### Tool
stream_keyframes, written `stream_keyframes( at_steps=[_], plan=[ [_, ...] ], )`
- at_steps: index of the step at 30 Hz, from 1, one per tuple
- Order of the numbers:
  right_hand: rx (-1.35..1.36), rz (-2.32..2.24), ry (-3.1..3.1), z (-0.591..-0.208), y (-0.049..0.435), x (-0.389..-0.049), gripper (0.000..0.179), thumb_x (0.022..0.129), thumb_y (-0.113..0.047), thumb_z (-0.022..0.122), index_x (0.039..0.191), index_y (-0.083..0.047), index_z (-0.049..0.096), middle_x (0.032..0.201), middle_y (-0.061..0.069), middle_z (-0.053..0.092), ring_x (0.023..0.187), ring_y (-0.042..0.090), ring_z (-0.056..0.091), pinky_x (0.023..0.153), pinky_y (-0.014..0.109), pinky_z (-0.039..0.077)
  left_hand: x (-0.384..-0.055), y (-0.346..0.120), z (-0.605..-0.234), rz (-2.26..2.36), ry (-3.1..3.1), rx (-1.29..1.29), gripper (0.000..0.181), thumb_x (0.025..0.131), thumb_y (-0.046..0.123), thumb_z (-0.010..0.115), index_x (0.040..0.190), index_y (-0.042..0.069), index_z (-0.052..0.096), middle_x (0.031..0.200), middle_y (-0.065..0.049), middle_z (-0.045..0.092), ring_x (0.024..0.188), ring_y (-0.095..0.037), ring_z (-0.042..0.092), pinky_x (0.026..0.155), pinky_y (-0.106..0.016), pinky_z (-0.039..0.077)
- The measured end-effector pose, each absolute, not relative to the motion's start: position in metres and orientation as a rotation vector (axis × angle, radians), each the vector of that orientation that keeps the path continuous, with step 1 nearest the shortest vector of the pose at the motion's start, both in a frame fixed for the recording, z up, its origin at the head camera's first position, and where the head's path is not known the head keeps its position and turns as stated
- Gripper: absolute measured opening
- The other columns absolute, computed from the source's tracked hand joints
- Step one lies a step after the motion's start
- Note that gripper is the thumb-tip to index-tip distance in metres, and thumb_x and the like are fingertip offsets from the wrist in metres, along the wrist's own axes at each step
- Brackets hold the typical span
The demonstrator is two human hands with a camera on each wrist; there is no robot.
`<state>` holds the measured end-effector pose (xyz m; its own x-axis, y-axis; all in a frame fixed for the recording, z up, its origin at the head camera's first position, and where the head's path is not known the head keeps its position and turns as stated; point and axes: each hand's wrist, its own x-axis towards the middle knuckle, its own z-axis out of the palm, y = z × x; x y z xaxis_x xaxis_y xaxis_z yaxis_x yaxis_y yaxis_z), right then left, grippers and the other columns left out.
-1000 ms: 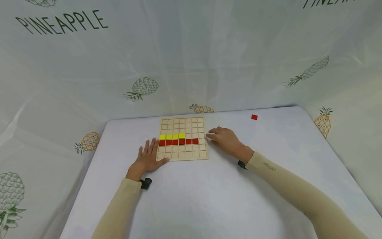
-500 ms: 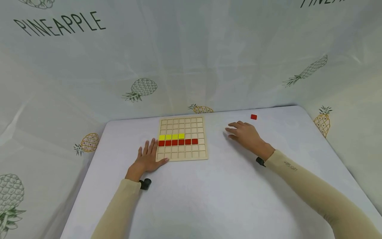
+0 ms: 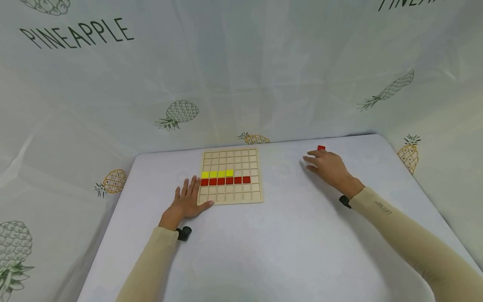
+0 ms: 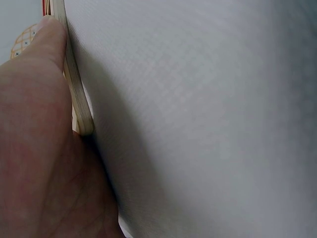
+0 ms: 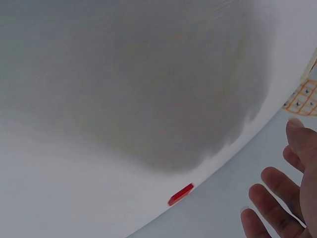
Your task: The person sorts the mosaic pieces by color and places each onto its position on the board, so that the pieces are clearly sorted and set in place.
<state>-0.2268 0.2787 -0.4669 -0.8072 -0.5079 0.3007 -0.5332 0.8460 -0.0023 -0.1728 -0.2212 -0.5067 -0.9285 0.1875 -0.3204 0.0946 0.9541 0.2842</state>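
A pale wooden grid board (image 3: 231, 196) lies on the white table. Several yellow tiles (image 3: 213, 174) sit in one row of its cells, and several red tiles (image 3: 221, 181) fill most of the row just below. My left hand (image 3: 186, 203) rests at the board's lower left corner, fingers spread straight, thumb along the near edge (image 4: 79, 104). Over the table to the right hovers my right hand (image 3: 331, 168), its fingers relaxed and holding nothing. Just beyond its fingers lies a loose red tile (image 3: 321, 147), partly covered by the hand in the head view; the right wrist view shows the tile apart from the fingers.
A white cloth with printed pineapples (image 3: 182, 111) hangs behind the table (image 3: 256, 251) and along both sides. The table's far edge runs close behind the board and the loose tile. Each wrist wears a small black camera (image 3: 184, 233).
My right hand has moved right, from beside the board's right edge to the loose red tile near the far edge. My left hand and the board stay in place.
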Motion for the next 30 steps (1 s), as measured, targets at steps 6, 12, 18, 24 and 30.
stream_keyframes(
  at_steps=[6, 12, 18, 24, 30],
  plan=[
    [0.723, 0.088, -2.798, -0.468, 0.293, -0.235, 0.045, 0.089, -0.01, 0.085, 0.131, -0.002, 0.074, 0.132, 0.024, 0.07, 0.122, 0.044, 0.067, 0.097, 0.062, 0.056, -0.173, -0.222, -0.506, 0.384, 2.755, 0.209, 0.11, 0.099, 0.059, 0.06, 0.168, 0.001, -0.002, 0.177, -0.022, -0.007, 0.161, -0.045, -0.013, 0.125, -0.067, -0.01],
    [0.69, 0.07, -2.831, -0.469, 0.304, -0.243, 0.045, 0.092, -0.011, 0.082, 0.134, -0.001, 0.072, 0.137, 0.025, 0.067, 0.121, 0.045, 0.066, 0.096, 0.06, 0.056, -0.172, -0.221, -0.505, 0.379, 2.751, 0.204, 0.11, 0.099, 0.059, 0.06, 0.168, 0.001, -0.002, 0.177, -0.022, -0.007, 0.161, -0.045, -0.012, 0.126, -0.067, -0.009],
    [0.667, 0.07, -2.826, -0.47, 0.311, -0.249, 0.045, 0.09, -0.009, 0.084, 0.132, 0.001, 0.072, 0.133, 0.024, 0.069, 0.114, 0.043, 0.067, 0.09, 0.057, 0.059, -0.173, -0.222, -0.506, 0.368, 2.748, 0.204, 0.111, 0.099, 0.061, 0.059, 0.169, 0.002, -0.003, 0.177, -0.021, -0.008, 0.162, -0.045, -0.013, 0.126, -0.067, -0.009],
    [0.646, 0.061, -2.858, -0.469, 0.315, -0.254, 0.045, 0.093, -0.007, 0.081, 0.135, 0.003, 0.069, 0.136, 0.025, 0.068, 0.116, 0.044, 0.067, 0.088, 0.056, 0.06, -0.174, -0.222, -0.507, 0.361, 2.755, 0.211, 0.11, 0.1, 0.061, 0.059, 0.169, 0.001, -0.003, 0.177, -0.021, -0.008, 0.162, -0.044, -0.012, 0.126, -0.067, -0.008],
    [0.644, 0.091, -2.846, -0.471, 0.318, -0.259, 0.042, 0.094, -0.003, 0.078, 0.133, 0.005, 0.069, 0.134, 0.027, 0.068, 0.115, 0.046, 0.067, 0.086, 0.059, 0.06, -0.173, -0.221, -0.506, 0.355, 2.753, 0.211, 0.111, 0.099, 0.061, 0.059, 0.169, 0.001, -0.003, 0.177, -0.021, -0.007, 0.162, -0.045, -0.012, 0.126, -0.067, -0.008]
  ],
)
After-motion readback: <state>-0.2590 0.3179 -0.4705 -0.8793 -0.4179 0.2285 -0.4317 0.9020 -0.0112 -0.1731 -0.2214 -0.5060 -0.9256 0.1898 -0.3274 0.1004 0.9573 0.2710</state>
